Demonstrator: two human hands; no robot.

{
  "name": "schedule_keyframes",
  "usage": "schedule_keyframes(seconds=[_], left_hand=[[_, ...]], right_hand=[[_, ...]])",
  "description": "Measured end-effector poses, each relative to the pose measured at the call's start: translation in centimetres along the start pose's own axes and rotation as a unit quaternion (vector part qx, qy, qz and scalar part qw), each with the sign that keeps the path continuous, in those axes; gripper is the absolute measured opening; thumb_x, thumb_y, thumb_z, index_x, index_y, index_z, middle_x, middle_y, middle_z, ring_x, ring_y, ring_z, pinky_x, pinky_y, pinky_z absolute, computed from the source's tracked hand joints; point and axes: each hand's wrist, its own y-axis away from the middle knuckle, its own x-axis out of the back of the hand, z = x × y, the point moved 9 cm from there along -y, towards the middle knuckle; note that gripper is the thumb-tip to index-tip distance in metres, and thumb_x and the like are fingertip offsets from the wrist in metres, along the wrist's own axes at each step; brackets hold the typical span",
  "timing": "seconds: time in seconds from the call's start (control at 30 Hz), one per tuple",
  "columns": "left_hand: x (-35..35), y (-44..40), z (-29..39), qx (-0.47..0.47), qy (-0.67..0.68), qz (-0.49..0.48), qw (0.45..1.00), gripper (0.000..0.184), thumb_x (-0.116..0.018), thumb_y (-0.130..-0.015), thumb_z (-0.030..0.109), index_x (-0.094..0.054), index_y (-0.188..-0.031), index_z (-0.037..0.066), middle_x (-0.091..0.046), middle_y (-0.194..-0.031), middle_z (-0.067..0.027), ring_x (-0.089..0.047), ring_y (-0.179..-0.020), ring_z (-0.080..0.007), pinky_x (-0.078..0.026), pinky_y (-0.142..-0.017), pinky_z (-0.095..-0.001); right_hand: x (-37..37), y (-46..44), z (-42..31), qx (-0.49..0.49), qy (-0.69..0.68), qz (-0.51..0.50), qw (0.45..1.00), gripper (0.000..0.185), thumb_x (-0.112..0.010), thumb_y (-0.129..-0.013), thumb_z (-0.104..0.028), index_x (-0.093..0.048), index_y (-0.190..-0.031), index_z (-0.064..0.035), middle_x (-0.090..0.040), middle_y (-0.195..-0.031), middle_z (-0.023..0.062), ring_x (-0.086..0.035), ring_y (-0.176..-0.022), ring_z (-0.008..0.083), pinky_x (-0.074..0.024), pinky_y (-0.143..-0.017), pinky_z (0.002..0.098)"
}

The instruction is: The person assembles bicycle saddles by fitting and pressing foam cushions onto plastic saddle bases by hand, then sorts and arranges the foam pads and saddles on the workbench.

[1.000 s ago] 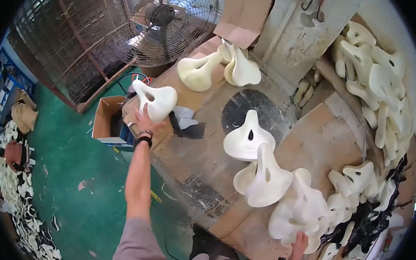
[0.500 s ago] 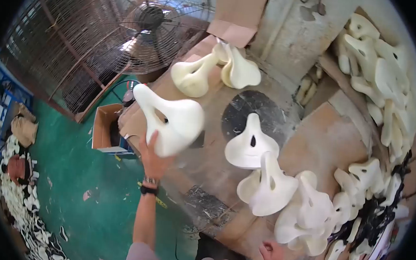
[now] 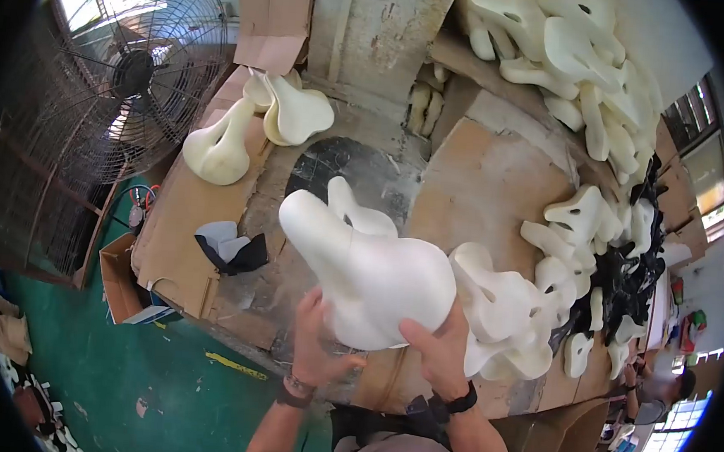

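"White and smooth, the saddle-shaped piece (image 3: 375,281) is held up over the near side of the table (image 3: 280,279). Its narrow end points to the upper left, its wide end to the lower right."

"Which hand has it?"

"The right hand (image 3: 440,347). It grips the lower right edge, thumb on the near face, fingers mostly hidden behind."

"And the left hand (image 3: 317,343)?"

"Spread, with the thumb well away from the fingers, which are up at the lower left edge. Whether they carry any weight, I cannot tell."

"What shows just behind the piece?"

"A second white piece (image 3: 371,221), partly covered from view; its narrow tip shows. Beyond it, a dark round patch (image 3: 325,159) marks the table top."

"To the right?"

"Overlapping pale pieces (image 3: 497,317), with crumpled black material (image 3: 624,275) past them. Farther back there's a big heap of cream pieces (image 3: 579,57), beyond a sheet of brown cardboard (image 3: 489,176)."

"And leftward?"

"Grey and black scraps (image 3: 232,247), then one slotted cream piece (image 3: 217,163) near a few more (image 3: 302,113) leaning together. Off the table, a wire-caged fan (image 3: 135,71) stands near an open carton (image 3: 120,282) on the green floor (image 3: 194,398)."

"Who is that at far right?"

"Another person (image 3: 653,409), small and blurred."
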Motion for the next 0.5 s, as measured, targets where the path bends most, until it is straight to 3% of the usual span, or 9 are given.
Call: schedule_keyframes(seconds=[0.03, 0.07, 0.1, 0.13, 0.17, 0.23, 0.33, 0.4, 0.5], left_hand=[[-0.9, 0.1, -1.1, 0.07, 0.23, 0.028, 0.97, 0.106, -0.084, -0.075, 0.049, -0.025, -0.154, 0.01, -0.038, -0.151, -0.0202, -0.039, -0.138, -0.0382, -0.038, -0.11, -0.0517], [-1.0, -0.5, -1.1, 0.078, 0.232, 0.025, 0.969, 0.106, -0.084, -0.075, 0.049, -0.025, -0.154, 0.01, -0.038, -0.151, -0.0202, -0.039, -0.138, -0.0382, -0.038, -0.11, -0.0517], [-0.4, -0.9, -3.4, 0.197, 0.383, 0.12, 0.894, 0.093, -0.077, -0.084, 0.044, -0.026, -0.153, 0.008, -0.04, -0.149, -0.0205, -0.042, -0.137, -0.0384, -0.039, -0.11, -0.0517], [-0.4, -0.3, -5.5, 0.305, 0.51, 0.216, 0.775, 0.081, -0.07, -0.092, 0.039, -0.027, -0.152, 0.006, -0.043, -0.148, -0.0208, -0.044, -0.136, -0.0387, -0.041, -0.109, -0.0517], [-0.3, -0.9, -5.7, 0.315, 0.506, 0.222, 0.772, 0.081, -0.07, -0.092, 0.039, -0.027, -0.152, 0.006, -0.043, -0.148, -0.0208, -0.044, -0.136, -0.0387, -0.041, -0.109, -0.0517], [0.4, -3.7, -3.9, 0.2, 0.516, 0.187, 0.812, 0.061, -0.056, -0.101, 0.028, -0.029, -0.15, 0.004, -0.05, -0.141, -0.0225, -0.054, -0.126, -0.039, -0.044, -0.107, -0.0526], [-0.2, -4.3, -3.8, 0.266, 0.53, 0.179, 0.785, 0.058, -0.052, -0.101, 0.019, -0.027, -0.151, 0.003, -0.054, -0.136, -0.0227, -0.062, -0.117, -0.0348, -0.051, -0.1, -0.0476], [-0.6, -4.1, -4.0, 0.26, 0.553, 0.185, 0.77, 0.055, -0.05, -0.102, 0.018, -0.029, -0.15, 0.003, -0.053, -0.137, -0.023, -0.062, -0.116, -0.0348, -0.052, -0.099, -0.048], [-0.9, -3.9, -4.0, 0.256, 0.537, 0.198, 0.779, 0.054, -0.052, -0.102, 0.025, -0.032, -0.147, 0.003, -0.055, -0.132, -0.0239, -0.062, -0.114, -0.0375, -0.049, -0.101, -0.056]], right_hand=[[0.6, 0.5, -0.5, 0.021, 0.034, 0.005, 0.999, 0.071, -0.084, -0.079, -0.012, -0.045, -0.137, 0.0029, -0.059, -0.131, 0.012, -0.057, -0.121, 0.0214, -0.0464, -0.103, 0.0379], [1.2, 0.9, -0.3, 0.013, 0.036, 0.01, 0.999, 0.071, -0.084, -0.079, -0.012, -0.045, -0.137, 0.0029, -0.059, -0.131, 0.012, -0.057, -0.121, 0.0214, -0.0464, -0.103, 0.0379], [1.6, 1.6, -0.3, 0.027, 0.077, 0.003, 0.997, 0.07, -0.085, -0.078, -0.012, -0.047, -0.135, 0.0034, -0.06, -0.128, 0.0127, -0.059, -0.119, 0.021, -0.0476, -0.1, 0.0372], [1.9, 2.4, -0.2, 0.039, 0.116, -0.007, 0.992, 0.07, -0.086, -0.077, -0.012, -0.048, -0.133, 0.0039, -0.062, -0.126, 0.0134, -0.06, -0.116, 0.0205, -0.0489, -0.098, 0.0365], [2.6, 3.0, 0.2, 0.027, 0.117, -0.009, 0.993, 0.07, -0.086, -0.077, -0.012, -0.048, -0.133, 0.0039, -0.062, -0.126, 0.0134, -0.06, -0.116, 0.0205, -0.0489, -0.098, 0.0365], [2.8, 4.2, 0.4, 0.047, 0.289, -0.058, 0.954, 0.067, -0.087, -0.075, -0.012, -0.051, -0.129, 0.0045, -0.065, -0.12, 0.0142, -0.063, -0.109, 0.0203, -0.0503, -0.094, 0.0352], [3.3, 5.3, 0.8, 0.07, 0.248, -0.048, 0.965, 0.063, -0.088, -0.074, -0.012, -0.054, -0.124, 0.0047, -0.067, -0.115, 0.0141, -0.065, -0.102, 0.0203, -0.0516, -0.09, 0.0349], [3.9, 5.6, 1.3, 0.068, 0.231, -0.037, 0.97, 0.063, -0.088, -0.074, -0.012, -0.054, -0.124, 0.005, -0.067, -0.115, 0.0139, -0.065, -0.102, 0.0202, -0.0517, -0.089, 0.0348], [4.4, 5.7, 1.6, 0.061, 0.231, -0.025, 0.971, 0.064, -0.089, -0.073, -0.013, -0.054, -0.124, 0.0055, -0.067, -0.115, 0.0138, -0.065, -0.102, 0.0198, -0.0516, -0.089, 0.0346]])
